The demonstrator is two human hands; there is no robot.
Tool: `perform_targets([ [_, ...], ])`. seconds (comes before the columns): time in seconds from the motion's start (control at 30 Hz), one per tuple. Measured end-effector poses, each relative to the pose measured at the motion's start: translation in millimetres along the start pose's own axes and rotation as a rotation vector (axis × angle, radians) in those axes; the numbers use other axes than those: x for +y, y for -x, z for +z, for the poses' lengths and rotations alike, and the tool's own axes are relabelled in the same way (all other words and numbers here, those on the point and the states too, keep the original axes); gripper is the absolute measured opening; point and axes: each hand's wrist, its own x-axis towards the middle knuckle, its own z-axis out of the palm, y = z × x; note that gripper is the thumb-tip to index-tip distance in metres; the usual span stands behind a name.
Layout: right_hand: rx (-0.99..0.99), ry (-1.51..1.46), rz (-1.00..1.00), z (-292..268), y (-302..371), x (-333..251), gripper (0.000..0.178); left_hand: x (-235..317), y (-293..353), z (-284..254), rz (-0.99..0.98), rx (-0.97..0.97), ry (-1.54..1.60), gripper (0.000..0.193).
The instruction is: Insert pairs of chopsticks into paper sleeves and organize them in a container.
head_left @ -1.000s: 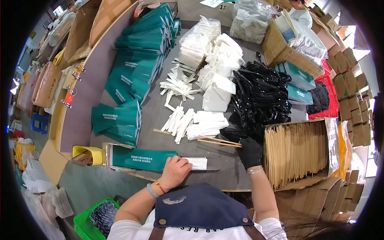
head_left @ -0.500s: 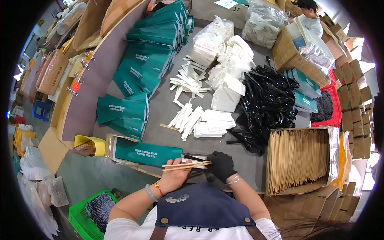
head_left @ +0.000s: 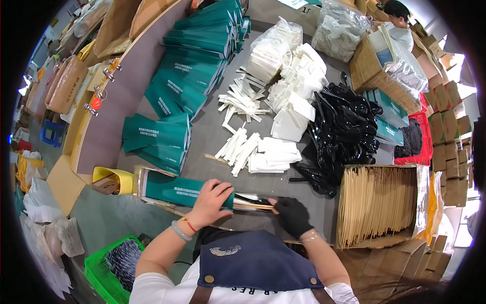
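Across a green printed paper sleeve (head_left: 169, 189) lies my bare left hand (head_left: 208, 203), fingers over its far side and thumb at its near edge, gripping it close to its mouth. Out of the mouth stick wooden chopsticks (head_left: 255, 206), with a black spoon handle and something white beside them. My right hand (head_left: 291, 215), in a black glove with bare fingertips, pinches the outer ends of the chopsticks. The sleeve rests on more green sleeves in an open carton (head_left: 141, 183) at the near table edge.
Fanned green sleeves (head_left: 157, 136) line the left. Paper strips (head_left: 238, 152), white packets (head_left: 288, 121) and black spoons (head_left: 341, 134) cover the middle. A carton of chopsticks (head_left: 377, 205) stands at right, a yellow container (head_left: 121, 181) at left. Another person (head_left: 397, 12) is at the far right.
The chopsticks have gone from lying across my left fingers into the sleeve's mouth. My left hand has shifted left onto the sleeve; my right hand has moved slightly right and nearer.
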Motion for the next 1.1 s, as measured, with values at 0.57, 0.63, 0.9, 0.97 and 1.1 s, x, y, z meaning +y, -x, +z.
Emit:
perform_targets([
  [0.57,0.255,-0.304,0.114,13.1,-12.5,-29.5,0.018,31.0,-32.8,12.9,0.074,-0.016,-0.029,0.077],
  [0.63,0.254,-0.334,0.262,7.9,-2.1,-17.7,0.020,34.0,-32.8,13.6,0.068,-0.018,-0.018,0.078],
  [0.9,0.208,-0.511,0.189,16.4,-18.7,-52.1,0.044,30.1,-42.0,10.5,0.174,-0.008,-0.055,0.067],
  [0.97,0.304,-0.116,-0.038,-6.2,-13.9,-45.1,0.056,31.8,-46.1,8.9,0.193,-0.106,-0.102,0.063],
  [1.1,0.224,0.062,-0.112,-21.7,-17.3,-44.4,0.061,43.8,-63.6,-3.1,0.239,-0.359,-0.186,0.041],
])
